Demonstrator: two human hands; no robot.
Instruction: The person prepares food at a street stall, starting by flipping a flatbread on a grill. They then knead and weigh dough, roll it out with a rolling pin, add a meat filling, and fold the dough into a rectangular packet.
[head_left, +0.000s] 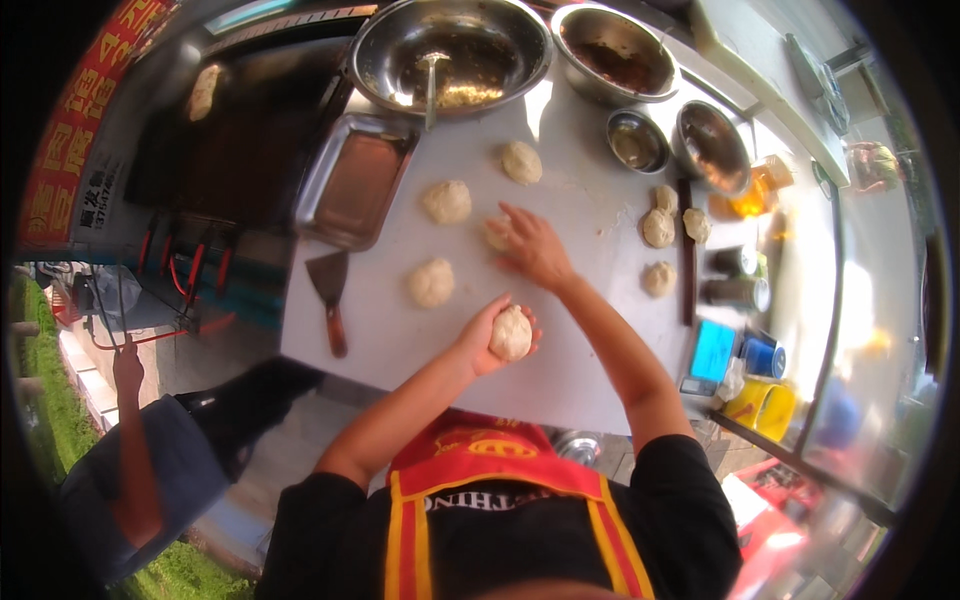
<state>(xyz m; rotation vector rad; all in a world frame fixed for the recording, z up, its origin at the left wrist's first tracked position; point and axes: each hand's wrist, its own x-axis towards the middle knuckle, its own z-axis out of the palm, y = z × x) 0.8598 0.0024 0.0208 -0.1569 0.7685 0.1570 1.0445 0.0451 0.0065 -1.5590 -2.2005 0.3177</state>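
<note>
A round dough ball (511, 333) rests in my left hand (487, 337), its fingers curled around it near the worktop's front part. My right hand (531, 247) is spread over another dough ball (497, 233), which its fingers partly hide; whether it grips that ball I cannot tell. Three more filled-looking dough balls lie on the pale worktop: one beyond my right hand (521, 163), one to the left (448, 202) and one nearer me (431, 283). Several smaller dough pieces (659, 228) sit at the right beside a dark rolling pin (686, 255).
A metal scraper (330, 292) and steel tray (360, 180) lie left, by a dark griddle (217, 150). Steel bowls (452, 56) (615, 52) stand at the back. A scale (709, 352) and yellow container (761, 409) are right. Another person's arm (131, 435) is at far left.
</note>
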